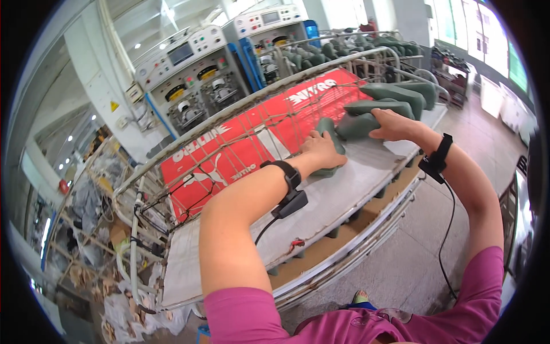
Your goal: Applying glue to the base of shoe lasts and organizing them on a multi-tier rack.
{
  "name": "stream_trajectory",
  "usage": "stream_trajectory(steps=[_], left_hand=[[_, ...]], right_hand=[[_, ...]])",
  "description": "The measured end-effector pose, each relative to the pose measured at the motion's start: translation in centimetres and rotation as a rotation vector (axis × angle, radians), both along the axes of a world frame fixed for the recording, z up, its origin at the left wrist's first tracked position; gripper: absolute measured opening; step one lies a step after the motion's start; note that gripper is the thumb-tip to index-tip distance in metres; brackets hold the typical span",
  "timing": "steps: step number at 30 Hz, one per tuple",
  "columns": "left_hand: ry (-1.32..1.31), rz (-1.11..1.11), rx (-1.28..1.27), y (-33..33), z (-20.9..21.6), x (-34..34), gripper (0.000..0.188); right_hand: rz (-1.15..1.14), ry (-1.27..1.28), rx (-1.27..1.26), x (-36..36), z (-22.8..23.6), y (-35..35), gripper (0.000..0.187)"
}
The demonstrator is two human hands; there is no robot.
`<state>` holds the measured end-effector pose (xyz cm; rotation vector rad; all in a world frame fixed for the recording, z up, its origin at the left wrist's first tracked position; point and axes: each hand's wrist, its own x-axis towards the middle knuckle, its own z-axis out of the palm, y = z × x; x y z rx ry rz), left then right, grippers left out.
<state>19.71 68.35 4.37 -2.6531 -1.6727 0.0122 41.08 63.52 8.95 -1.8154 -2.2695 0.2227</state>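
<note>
Dark green shoe lasts stand in a row on the white top shelf [240,252] of a metal rack cart. My left hand [322,151] is closed around one green shoe last [327,127], which stands upright nearest the middle of the shelf. Just right of it, my right hand [395,125] grips the near end of another green shoe last [356,125], thumb below and fingers over its top. Behind that hand, several more shoe lasts [395,92] lean close together at the shelf's right end.
Along the cart's far side runs a wire-laced rail [252,109] with a red printed sheet [246,149]. Lower shelves [321,261] hold more lasts. Machines with control panels [183,54] stand beyond, beside another loaded rack [344,49]. Plastic bags [129,315] lie at lower left.
</note>
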Motion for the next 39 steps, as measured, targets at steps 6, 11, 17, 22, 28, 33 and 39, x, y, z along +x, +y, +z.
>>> stream_trajectory(steps=[6, 11, 17, 22, 28, 33, 39], left_hand=[[-0.061, -0.033, -0.14, 1.2, 1.6, -1.9, 0.113], [-0.062, -0.016, -0.149, 0.8, 0.9, -3.2, 0.115], [-0.069, 0.002, -0.196, -1.3, 1.5, -7.2, 0.113], [-0.133, 0.005, -0.165, -1.6, 1.8, -9.1, 0.111], [-0.154, -0.006, -0.11, -0.2, 1.0, -8.5, 0.108], [-0.352, -0.205, -0.231, -0.4, 0.8, -8.5, 0.069], [-0.546, -0.339, -0.538, -1.0, 2.1, -10.8, 0.033]], right_hand=[[-0.015, -0.04, 0.155, -0.8, -1.2, 2.4, 0.051], [-0.078, -0.048, 0.263, -0.3, -2.6, 0.4, 0.046], [0.08, 0.375, 0.328, -1.7, 0.3, -9.4, 0.049], [0.034, 0.449, 0.387, -4.0, 0.5, -15.9, 0.053], [-0.177, 0.601, 0.52, -2.7, -3.7, -24.9, 0.061], [-0.54, 0.948, 0.536, -5.2, -7.2, -37.0, 0.064], [-1.023, 1.129, 0.377, -11.3, -13.5, -49.5, 0.053]])
